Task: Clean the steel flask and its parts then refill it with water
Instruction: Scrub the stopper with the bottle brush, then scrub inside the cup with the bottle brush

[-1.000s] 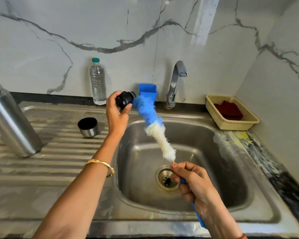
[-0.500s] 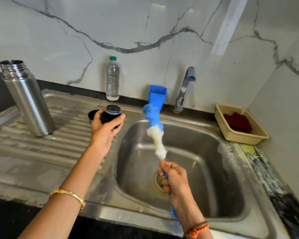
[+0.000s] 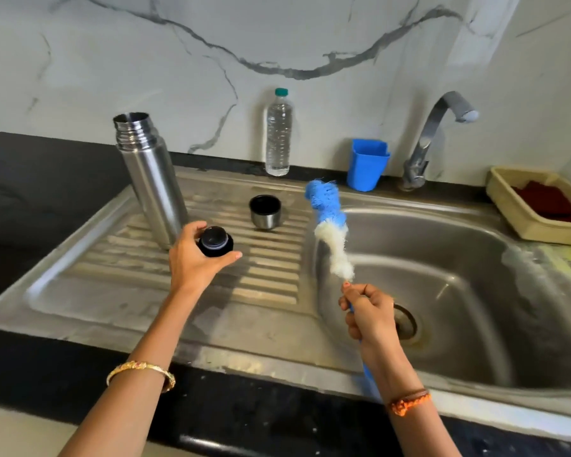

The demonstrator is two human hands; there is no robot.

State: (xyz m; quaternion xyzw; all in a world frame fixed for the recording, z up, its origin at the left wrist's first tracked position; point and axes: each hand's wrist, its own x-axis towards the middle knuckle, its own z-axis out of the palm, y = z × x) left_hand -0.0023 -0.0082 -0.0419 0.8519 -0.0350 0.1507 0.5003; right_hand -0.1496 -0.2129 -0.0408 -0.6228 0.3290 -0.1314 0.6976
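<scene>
Over the ribbed drainboard's middle, the left hand (image 3: 197,258) grips the black stopper (image 3: 215,241) beside the open steel flask (image 3: 152,179), the right hand (image 3: 370,316) clasps the bottle brush (image 3: 330,229); judged next: set stopper down, scrub flask.

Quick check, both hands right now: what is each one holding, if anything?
Left hand: holds the black flask stopper above the drainboard.
Right hand: grips the blue handle of the bottle brush, bristles up.
</scene>
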